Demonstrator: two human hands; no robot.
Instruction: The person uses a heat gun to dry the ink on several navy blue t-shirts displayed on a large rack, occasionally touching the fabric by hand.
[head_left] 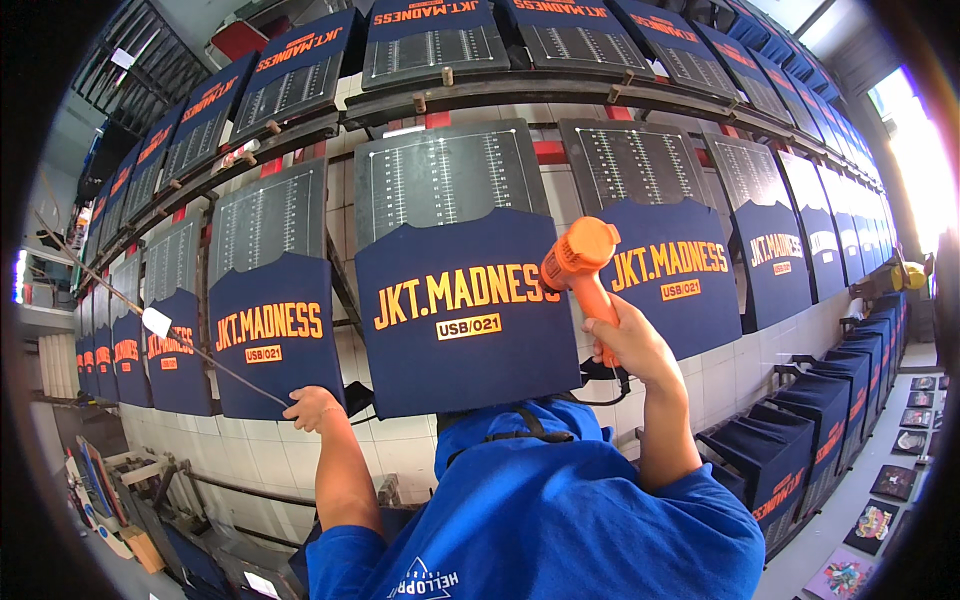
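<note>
My right hand [633, 340] is wrapped round the handle of an orange hair dryer [584, 256]. Its head covers the last letter of the orange print on a navy T-shirt [465, 360] in front of me. That shirt lies on a dark board [450, 170] marked with white scales. Toward the lower left, my left hand [314, 408] is closed on a thin, taut cord [235, 371] that runs to the upper left, with a white piece [157, 322] on it. Beside this hand is another printed navy shirt [268, 300]. A dark cord [622, 385] hangs below my right hand.
Long rows of boards with navy shirts curve away on both sides, and a metal rail [540, 90] separates two rows. More draped shirts [790, 440] stand behind me at right. Printed samples [872, 525] lie on a grey surface, lower right. Wooden frames [140, 480] stand lower left.
</note>
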